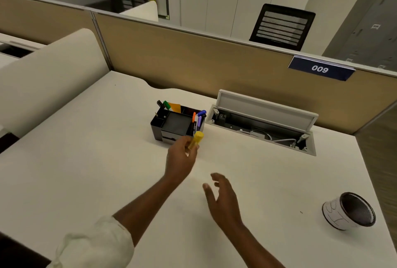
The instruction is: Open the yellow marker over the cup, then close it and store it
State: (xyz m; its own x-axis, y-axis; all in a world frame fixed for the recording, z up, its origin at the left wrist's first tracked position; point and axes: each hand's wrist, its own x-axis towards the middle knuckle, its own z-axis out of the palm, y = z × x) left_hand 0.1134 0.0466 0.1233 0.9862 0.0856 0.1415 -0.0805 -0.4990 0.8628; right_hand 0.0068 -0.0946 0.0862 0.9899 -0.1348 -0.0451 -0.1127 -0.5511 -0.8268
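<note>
The left hand [180, 156] grips the yellow marker [196, 140] near its lower barrel, fingers wrapped around it, with the capped end pointing up and away toward the black desk organizer [171, 124]. The marker sits just in front of the organizer's near right corner, above the white desk [86, 149]. White lettering runs along a dark marker standing in the organizer's right compartment, but it is too small to read. Beside it stand an orange, a purple and a blue marker [201, 113]; at the back left of the organizer a green marker [166, 104] leans next to an orange card [176, 107].

The right hand [223, 199] hangs over the desk nearer the person, fingers spread and curled loosely, holding nothing. It is well apart from the left hand.

The cup [349, 210] stands at the right of the desk, tilted in this wide view, white with dark curved line markings on its side and a dark interior. It is well apart from both hands and from the marker.

On the tan partition [193, 57] behind the desk, a dark blue plate [321, 68] carries white digits that appear as "009". Below it an open cable tray [261, 127] is set into the desk, its lid raised, just right of the organizer.
</note>
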